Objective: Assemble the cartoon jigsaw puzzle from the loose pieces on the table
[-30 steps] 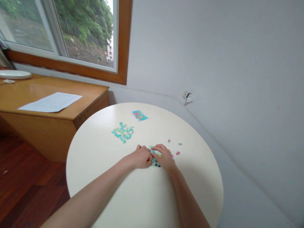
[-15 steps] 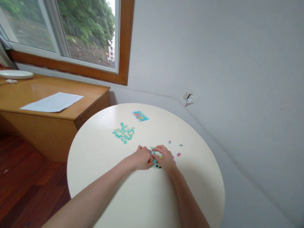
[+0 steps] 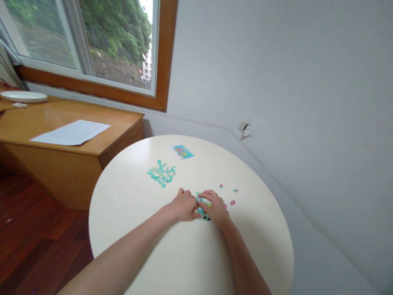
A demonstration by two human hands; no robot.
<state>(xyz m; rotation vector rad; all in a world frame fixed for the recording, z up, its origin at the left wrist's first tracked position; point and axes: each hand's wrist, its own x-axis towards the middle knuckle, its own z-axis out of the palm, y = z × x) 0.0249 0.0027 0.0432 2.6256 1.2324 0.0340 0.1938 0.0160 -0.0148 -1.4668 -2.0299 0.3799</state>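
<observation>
Inside the counter's right edge, I've left hand curled beside, right hand arched over, the puzzle, unable to tell either's grip.

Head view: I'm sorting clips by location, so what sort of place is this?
Indoors, probably a room in a home, though an office is possible: a round white table with jigsaw pieces, a wooden desk, and a wood-framed window facing trees.
</observation>
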